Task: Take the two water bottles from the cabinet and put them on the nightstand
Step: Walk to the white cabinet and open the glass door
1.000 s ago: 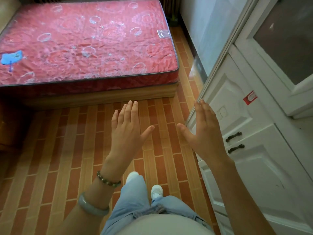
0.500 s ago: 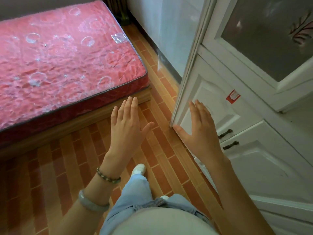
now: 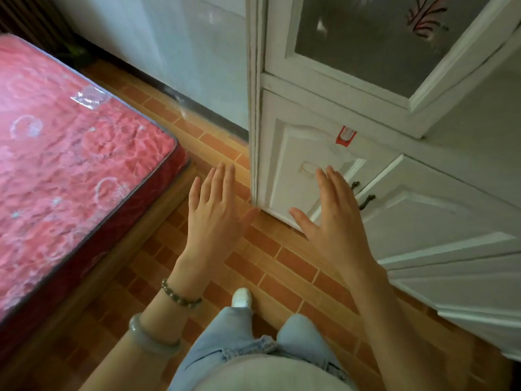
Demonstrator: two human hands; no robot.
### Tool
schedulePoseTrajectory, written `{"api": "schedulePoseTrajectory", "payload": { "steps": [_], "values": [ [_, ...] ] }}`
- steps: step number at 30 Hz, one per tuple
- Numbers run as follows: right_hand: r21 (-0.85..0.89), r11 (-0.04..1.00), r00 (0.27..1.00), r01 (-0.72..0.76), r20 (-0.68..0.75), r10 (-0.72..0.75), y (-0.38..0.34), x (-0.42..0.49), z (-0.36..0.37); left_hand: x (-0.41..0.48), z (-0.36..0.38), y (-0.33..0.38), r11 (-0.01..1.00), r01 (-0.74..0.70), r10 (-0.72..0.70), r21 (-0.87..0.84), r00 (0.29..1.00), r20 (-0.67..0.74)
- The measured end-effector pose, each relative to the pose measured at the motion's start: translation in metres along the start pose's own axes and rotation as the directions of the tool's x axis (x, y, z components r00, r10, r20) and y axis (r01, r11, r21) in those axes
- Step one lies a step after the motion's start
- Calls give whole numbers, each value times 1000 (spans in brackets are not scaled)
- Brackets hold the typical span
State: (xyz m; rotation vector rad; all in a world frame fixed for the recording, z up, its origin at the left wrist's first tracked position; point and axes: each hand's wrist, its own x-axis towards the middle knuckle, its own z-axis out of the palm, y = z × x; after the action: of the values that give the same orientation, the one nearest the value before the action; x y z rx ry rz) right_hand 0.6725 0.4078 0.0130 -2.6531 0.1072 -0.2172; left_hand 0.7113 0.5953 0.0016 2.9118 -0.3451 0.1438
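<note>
A white cabinet (image 3: 307, 114) stands on the right, its lower doors closed, with two dark handles (image 3: 366, 201) side by side. An upper door with frosted glass (image 3: 375, 35) shows a red pattern. My left hand (image 3: 214, 210) is held out flat over the floor, fingers apart, holding nothing. My right hand (image 3: 335, 221) is also flat and empty, in front of the left lower cabinet door, a little short of the handles. No water bottles and no nightstand are in view.
A bed with a red plastic-wrapped mattress (image 3: 70, 170) fills the left side. Orange brick-patterned floor (image 3: 276, 266) runs between bed and cabinet. A pale wall (image 3: 197, 57) lies beyond. My legs and a white shoe (image 3: 242, 297) are below.
The view has turned right and closer to the cabinet, so the bed has slid left. Both hands stay raised and empty, the right one now in front of the lower door.
</note>
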Motion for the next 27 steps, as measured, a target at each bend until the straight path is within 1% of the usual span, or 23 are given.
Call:
{"api": "schedulePoseTrajectory", "payload": {
  "steps": [7, 11, 17, 21, 24, 27],
  "values": [
    [-13, 982, 978, -190, -87, 188, 17, -30, -11, 13, 7, 26, 981, -188, 191, -55, 981, 43],
    [-44, 966, 961, -257, -119, 250, 31, -49, -24, 14, 9, 52, 961, -257, 261, -100, 965, 29],
    [-88, 953, 945, -289, -187, 270, 46, -70, -47, 11, 9, 88, 930, -359, 358, -84, 933, -26],
    [-126, 954, 944, -273, -226, 240, 52, -71, -66, 15, 1, 103, 906, -418, 415, -64, 908, -64],
    [-160, 952, 934, -260, -291, 206, 54, -65, -89, 25, -11, 116, 884, -465, 457, -58, 883, -105],
    [-193, 951, 922, -240, -352, 161, 51, -52, -119, 46, -29, 132, 858, -513, 501, -22, 846, -184]
  ]
}}
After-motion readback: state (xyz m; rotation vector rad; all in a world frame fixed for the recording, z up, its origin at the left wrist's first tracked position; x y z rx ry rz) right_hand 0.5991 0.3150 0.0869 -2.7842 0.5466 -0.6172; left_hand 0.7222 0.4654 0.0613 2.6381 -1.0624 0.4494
